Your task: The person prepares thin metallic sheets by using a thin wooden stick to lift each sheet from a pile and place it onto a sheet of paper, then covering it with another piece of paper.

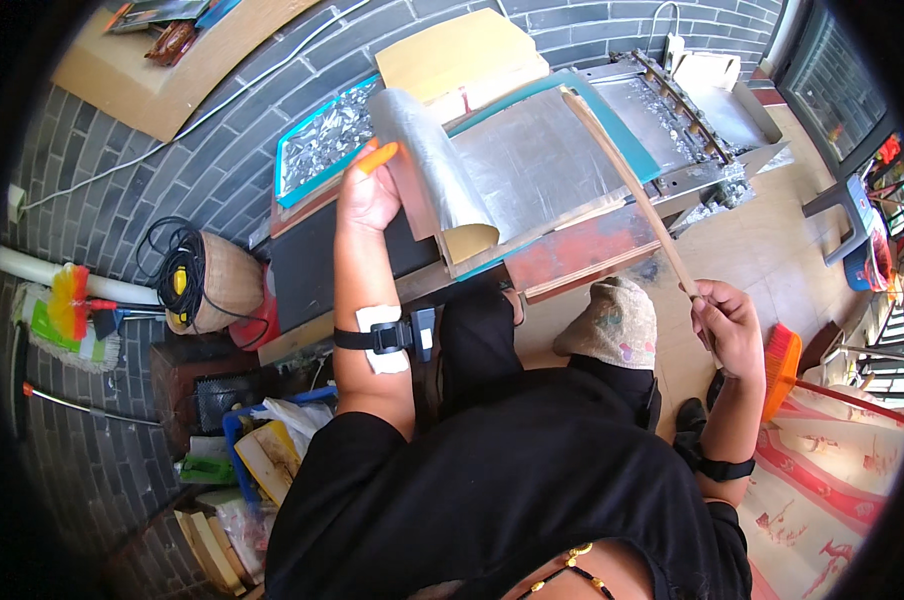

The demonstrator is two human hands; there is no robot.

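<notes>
My left hand wears orange finger covers and grips the left edge of a curled silvery foil sheet. A tan underside shows at the curl's near corner. Beneath it lies a flat silvery sheet on a stack of sheets and boards, over a teal mat. In my right hand is the near end of a long, thin wooden stick. The stick's far end reaches the flat sheet's upper right corner. My left fingers behind the curl are partly hidden.
A blue tray of foil scraps sits left of the stack, with tan paper sheets behind. On the right stands a metal device with a crossbar. A cloth covers my right knee. An orange broom is near my right forearm.
</notes>
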